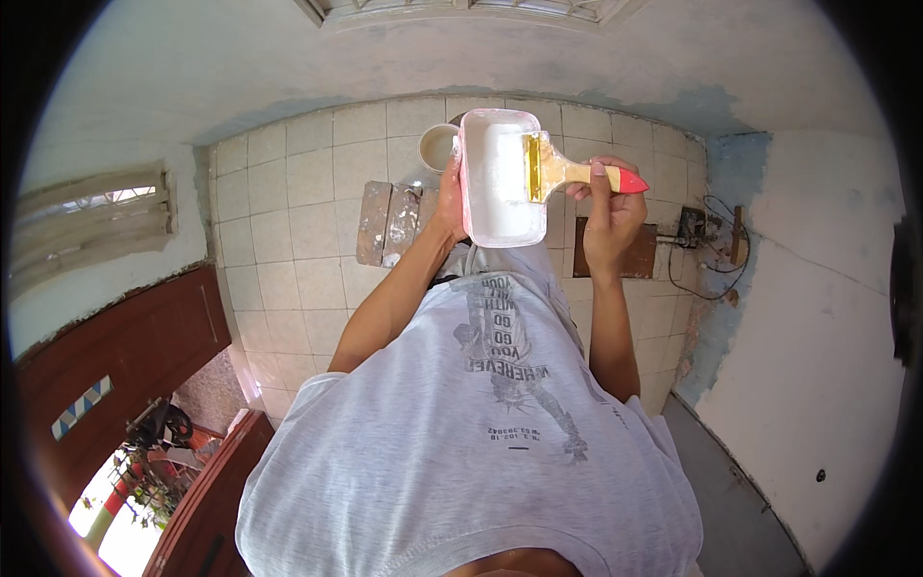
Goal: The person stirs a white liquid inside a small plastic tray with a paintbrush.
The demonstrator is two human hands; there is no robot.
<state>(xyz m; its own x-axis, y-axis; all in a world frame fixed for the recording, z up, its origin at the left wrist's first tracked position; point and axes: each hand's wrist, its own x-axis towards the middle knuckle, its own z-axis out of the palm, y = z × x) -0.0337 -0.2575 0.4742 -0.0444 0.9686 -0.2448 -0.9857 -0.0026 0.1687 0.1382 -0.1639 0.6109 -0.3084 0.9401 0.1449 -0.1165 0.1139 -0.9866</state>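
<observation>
My left hand (451,199) grips the left side of a rectangular paint tub (517,236), whose pale pink outer wall shows along one edge. White paint coats the inside of the tub. In my right hand (615,207) is a wide paintbrush (558,171) with a wooden handle, a red tip and a yellow ferrule. Fingers and thumb close round the handle. The brush head lies over the tub's right rim, its bristle end inside; whether it touches the paint I cannot tell.
A round pail (437,147) with pale contents stands beyond my left hand. Below it sits a paint-spotted wooden stool (385,223). At right are a brown board (630,252) and a dark box with loose cables (692,227). A reddish-brown door (125,332) stands at left.
</observation>
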